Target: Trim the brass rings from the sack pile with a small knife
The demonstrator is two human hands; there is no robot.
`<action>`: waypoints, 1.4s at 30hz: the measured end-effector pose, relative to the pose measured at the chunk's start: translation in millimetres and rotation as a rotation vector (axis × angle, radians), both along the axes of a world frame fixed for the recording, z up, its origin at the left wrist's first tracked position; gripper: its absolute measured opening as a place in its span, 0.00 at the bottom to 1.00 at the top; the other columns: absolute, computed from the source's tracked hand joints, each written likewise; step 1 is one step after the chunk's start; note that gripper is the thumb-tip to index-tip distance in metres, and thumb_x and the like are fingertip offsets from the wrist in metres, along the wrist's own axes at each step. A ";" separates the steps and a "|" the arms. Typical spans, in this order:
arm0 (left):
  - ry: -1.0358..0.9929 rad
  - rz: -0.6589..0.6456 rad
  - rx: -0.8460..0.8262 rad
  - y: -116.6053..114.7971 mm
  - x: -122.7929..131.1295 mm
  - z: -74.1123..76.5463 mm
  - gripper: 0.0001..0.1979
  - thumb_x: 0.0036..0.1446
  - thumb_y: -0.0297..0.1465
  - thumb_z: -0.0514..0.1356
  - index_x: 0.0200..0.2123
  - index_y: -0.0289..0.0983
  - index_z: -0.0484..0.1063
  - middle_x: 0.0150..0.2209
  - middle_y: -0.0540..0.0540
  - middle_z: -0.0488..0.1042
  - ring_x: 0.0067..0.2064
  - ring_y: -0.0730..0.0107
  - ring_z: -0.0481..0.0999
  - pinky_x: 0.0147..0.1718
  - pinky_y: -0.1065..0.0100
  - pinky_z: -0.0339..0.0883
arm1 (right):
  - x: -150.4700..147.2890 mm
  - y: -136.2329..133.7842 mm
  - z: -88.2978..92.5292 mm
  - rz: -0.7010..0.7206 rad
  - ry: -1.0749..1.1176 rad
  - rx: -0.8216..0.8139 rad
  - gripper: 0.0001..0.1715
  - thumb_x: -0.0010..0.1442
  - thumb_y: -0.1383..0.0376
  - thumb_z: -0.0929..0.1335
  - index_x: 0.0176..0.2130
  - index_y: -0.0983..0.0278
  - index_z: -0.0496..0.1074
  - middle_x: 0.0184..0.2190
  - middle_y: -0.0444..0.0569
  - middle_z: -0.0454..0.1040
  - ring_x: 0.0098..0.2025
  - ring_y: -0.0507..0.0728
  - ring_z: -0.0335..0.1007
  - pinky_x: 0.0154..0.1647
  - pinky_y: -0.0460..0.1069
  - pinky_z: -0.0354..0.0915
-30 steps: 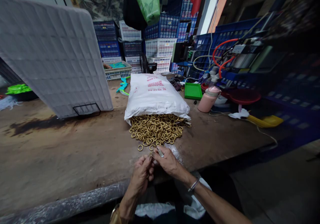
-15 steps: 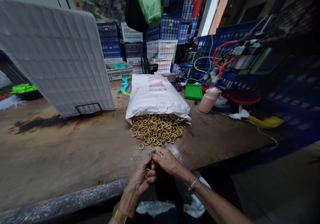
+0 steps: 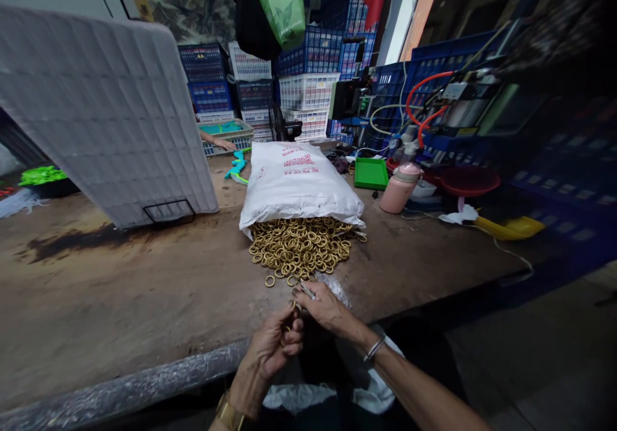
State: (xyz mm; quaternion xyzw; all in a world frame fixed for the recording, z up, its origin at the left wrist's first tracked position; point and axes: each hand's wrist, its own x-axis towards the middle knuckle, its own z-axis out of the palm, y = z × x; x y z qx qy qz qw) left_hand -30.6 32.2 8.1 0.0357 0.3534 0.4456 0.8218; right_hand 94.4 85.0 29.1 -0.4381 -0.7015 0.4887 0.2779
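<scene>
Brass-coloured and probably light, stiff and a little slick, the ring [image 3: 294, 305] seemed best held by its rim; it sat between the thumb and forefinger of the left hand [image 3: 274, 347], in front of the pile of rings [image 3: 301, 248] at the mouth of the white sack [image 3: 299, 190] on the worktop [image 3: 144, 309]. Lower in that hand, curled fingers held a second ring [image 3: 284, 337]. Palm down, the right hand [image 3: 330, 307] gripped a slim pale tool [image 3: 307, 291], its fingertips close to the left's, both forearms angling inward.
</scene>
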 end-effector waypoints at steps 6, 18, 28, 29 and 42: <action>-0.063 -0.035 -0.021 -0.5 0.2 -4.0 0.10 0.47 0.31 0.61 0.27 0.32 0.62 0.17 0.52 0.64 0.12 0.88 0.53 0.11 0.82 0.38 | 4.1 -1.1 2.6 0.009 0.007 -0.020 0.14 0.53 0.61 0.59 0.20 0.64 0.58 0.17 0.38 0.54 0.21 0.47 0.48 0.21 0.43 0.49; -0.106 -0.003 0.062 -0.2 -3.4 -2.5 0.11 0.45 0.31 0.63 0.26 0.32 0.64 0.18 0.53 0.63 0.14 0.88 0.54 0.11 0.83 0.40 | 16.3 -0.9 -12.0 0.001 -0.310 0.315 0.10 0.54 0.66 0.59 0.22 0.64 0.61 0.18 0.40 0.59 0.22 0.48 0.50 0.23 0.44 0.46; -0.038 0.007 0.078 -0.2 -5.0 -8.2 0.14 0.42 0.33 0.65 0.25 0.32 0.64 0.18 0.53 0.64 0.14 0.88 0.53 0.11 0.82 0.41 | 18.3 -8.0 -8.4 0.168 -0.656 0.437 0.15 0.46 0.73 0.58 0.34 0.63 0.66 0.23 0.44 0.68 0.25 0.51 0.60 0.27 0.46 0.47; -0.035 0.002 0.085 -1.2 -5.2 -7.9 0.14 0.41 0.33 0.65 0.26 0.32 0.64 0.18 0.53 0.64 0.14 0.88 0.53 0.11 0.82 0.41 | 19.4 -5.5 -11.0 0.155 -0.689 0.432 0.15 0.47 0.73 0.58 0.34 0.63 0.66 0.24 0.45 0.69 0.26 0.52 0.61 0.27 0.46 0.48; 0.009 0.055 0.228 -21.2 -9.4 -2.5 0.10 0.45 0.32 0.63 0.27 0.30 0.70 0.30 0.41 0.72 0.24 0.76 0.67 0.12 0.79 0.50 | -9.6 25.1 -27.5 -0.077 -0.716 0.397 0.10 0.57 0.66 0.59 0.41 0.61 0.63 0.32 0.46 0.73 0.32 0.52 0.67 0.28 0.45 0.47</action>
